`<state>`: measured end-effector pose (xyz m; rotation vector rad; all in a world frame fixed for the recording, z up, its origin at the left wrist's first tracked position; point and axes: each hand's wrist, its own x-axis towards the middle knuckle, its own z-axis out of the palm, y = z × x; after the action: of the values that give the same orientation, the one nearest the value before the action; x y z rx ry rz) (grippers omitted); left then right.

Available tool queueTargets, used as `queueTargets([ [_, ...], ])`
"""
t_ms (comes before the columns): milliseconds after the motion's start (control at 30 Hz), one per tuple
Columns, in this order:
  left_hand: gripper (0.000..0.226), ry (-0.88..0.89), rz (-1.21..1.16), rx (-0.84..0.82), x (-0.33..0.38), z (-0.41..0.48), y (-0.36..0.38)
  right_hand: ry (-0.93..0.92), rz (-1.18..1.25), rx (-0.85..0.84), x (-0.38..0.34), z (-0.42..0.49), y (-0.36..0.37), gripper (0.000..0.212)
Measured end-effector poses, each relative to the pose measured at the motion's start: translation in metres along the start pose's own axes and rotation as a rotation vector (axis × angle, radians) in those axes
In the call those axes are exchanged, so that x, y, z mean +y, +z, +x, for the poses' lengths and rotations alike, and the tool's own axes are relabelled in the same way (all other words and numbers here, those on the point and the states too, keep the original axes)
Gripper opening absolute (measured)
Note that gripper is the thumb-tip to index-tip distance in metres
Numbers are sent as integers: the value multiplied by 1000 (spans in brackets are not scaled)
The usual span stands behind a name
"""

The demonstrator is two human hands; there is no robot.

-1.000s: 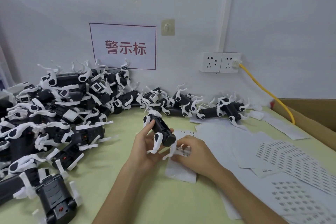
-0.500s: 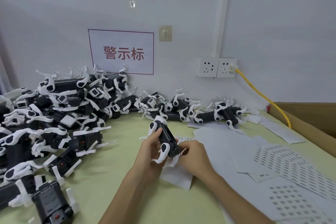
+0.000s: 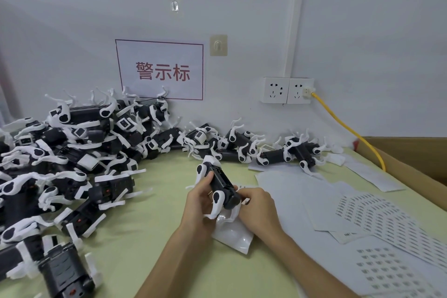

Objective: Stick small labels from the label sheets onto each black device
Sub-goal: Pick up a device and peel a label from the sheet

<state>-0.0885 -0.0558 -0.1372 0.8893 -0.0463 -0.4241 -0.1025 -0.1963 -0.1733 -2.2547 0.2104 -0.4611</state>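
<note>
My left hand [image 3: 199, 203] grips a black device with white legs [image 3: 221, 182] above the middle of the table, its thumb along the device's side. My right hand [image 3: 257, 211] is at the device's near end and pinches a small label [image 3: 245, 201] against it. A white label sheet [image 3: 232, 233] lies under both hands. More label sheets [image 3: 377, 220] with rows of small labels spread over the right of the table. A large heap of the same black devices [image 3: 67, 152] fills the left side, and a row of them [image 3: 244, 145] runs along the wall.
An open cardboard box [image 3: 411, 164] stands at the right edge. A yellow cable [image 3: 350, 130] runs from a wall socket [image 3: 300, 91] down behind the box. A red-framed sign [image 3: 160, 70] hangs on the wall. The table [image 3: 150, 237] has a pale green top.
The device has tilted and come closer to me in my left hand. My right hand has moved off the sheet up to the device's near end with a label.
</note>
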Motion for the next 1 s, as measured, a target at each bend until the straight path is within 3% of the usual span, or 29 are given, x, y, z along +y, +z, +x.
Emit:
queueTargets([
  [100, 30, 12, -38, 1, 0, 0, 0, 14, -7, 13, 1, 0, 1, 17],
  [400, 43, -7, -14, 75, -6, 5, -2, 21, -63, 24, 6, 2, 1, 35],
  [567, 34, 8, -18, 97, -8, 9, -3, 60, -35, 9, 6, 4, -2, 21],
  [733, 50, -29, -17, 86, -10, 11, -7, 69, -18, 33, 7, 3, -4, 19],
  [1000, 50, -48, 7, 60, -12, 12, -7, 54, 49, -11, 3, 1, -7, 13],
])
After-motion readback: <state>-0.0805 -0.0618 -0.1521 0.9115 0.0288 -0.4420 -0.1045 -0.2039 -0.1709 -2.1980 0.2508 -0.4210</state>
